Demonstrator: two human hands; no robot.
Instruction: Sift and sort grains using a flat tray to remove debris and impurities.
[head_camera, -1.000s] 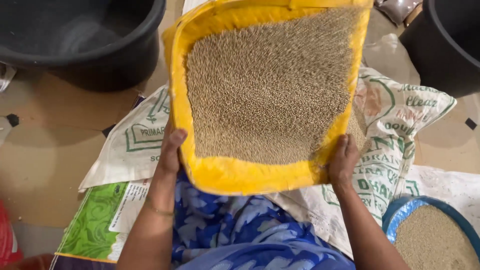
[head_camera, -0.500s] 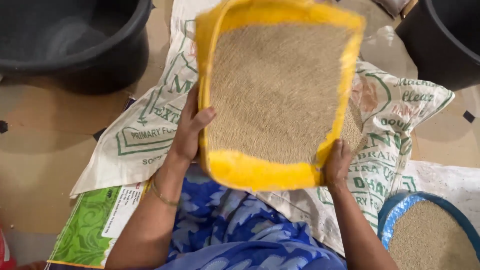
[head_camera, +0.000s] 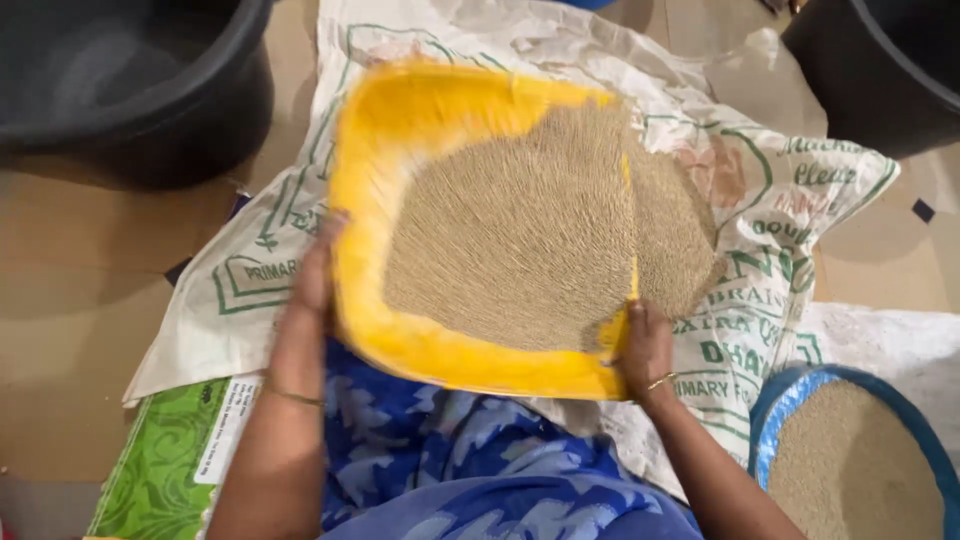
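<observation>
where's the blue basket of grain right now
In the head view the blue basket sits at the bottom right corner, on the white sack, just beyond the right hand holding the yellow tray.

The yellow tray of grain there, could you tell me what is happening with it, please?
A seated person grips the yellow winnowing tray with the left hand and right hand. It is tilted to the person's right, so the brown grain is heaped against that edge, above a printed white sack. A blue-rimmed basket of grain sits nearby.
</observation>
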